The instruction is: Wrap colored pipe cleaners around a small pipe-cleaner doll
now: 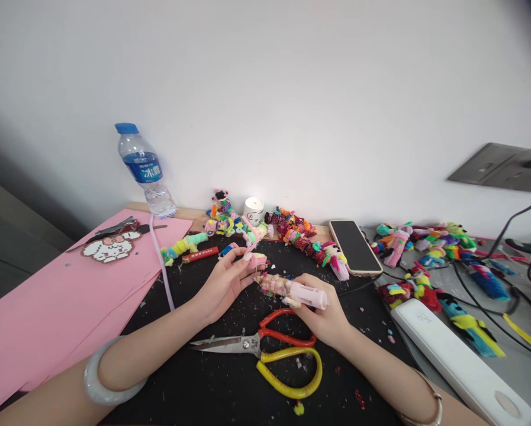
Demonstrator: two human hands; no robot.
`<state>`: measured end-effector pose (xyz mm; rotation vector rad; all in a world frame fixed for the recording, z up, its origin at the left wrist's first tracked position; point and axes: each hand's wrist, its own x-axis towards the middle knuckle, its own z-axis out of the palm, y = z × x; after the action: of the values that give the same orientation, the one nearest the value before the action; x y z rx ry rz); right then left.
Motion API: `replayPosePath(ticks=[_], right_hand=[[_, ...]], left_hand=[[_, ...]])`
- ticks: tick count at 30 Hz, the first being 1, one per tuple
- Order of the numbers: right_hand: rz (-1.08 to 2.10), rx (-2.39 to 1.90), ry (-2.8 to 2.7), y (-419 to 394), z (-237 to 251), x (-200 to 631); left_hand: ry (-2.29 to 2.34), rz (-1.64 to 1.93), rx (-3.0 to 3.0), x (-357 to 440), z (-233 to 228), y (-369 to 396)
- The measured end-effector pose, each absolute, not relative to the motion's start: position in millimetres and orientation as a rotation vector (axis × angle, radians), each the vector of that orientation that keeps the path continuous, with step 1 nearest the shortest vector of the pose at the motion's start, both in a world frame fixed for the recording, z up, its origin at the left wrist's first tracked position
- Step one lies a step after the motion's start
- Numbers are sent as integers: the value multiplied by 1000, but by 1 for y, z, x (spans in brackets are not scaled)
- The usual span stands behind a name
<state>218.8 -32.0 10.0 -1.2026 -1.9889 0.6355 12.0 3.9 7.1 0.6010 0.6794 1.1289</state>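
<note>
My left hand (227, 283) pinches a small pink-and-yellow fuzzy pipe-cleaner figure (257, 260) between thumb and fingers. In my right hand (325, 313) is a pale pink glue gun (307, 294), its front half crusted with stuck bits and glue. The gun's tip points left and lies close to my left fingertips and the figure; whether they touch I cannot tell. Just below both hands, scissors (247, 344) with one red and one yellow handle lie on the black mat (180, 378), blades pointing left and almost closed.
Pipe-cleaner dolls (301, 239) line the back and fill the right side, among black cables (473, 290). A phone (355, 247), a white cup (253, 211) and a water bottle (143, 168) stand or lie near the wall. Pink sheets (70, 307) cover the left; a long white device (460, 361) lies right.
</note>
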Motion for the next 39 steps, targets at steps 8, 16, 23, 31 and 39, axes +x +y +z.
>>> replayPosePath(ticks=[8,16,23,31,39], right_hand=[[518,-1078,-2072,-32,15,218],[496,-1070,-2086,-33,17,219],[558,-1194,-1965,-34,11,219],[621,-1232,-1855,-32,5,219],[639,-1208,-1822,-30,5,218]], left_hand=[[696,1132,582,12,6,6],[702,1141,580,11,5,7],[683,1123,608,11,7,5],[675,1118,623,10,5,3],[701,1101,655,11,6,3]])
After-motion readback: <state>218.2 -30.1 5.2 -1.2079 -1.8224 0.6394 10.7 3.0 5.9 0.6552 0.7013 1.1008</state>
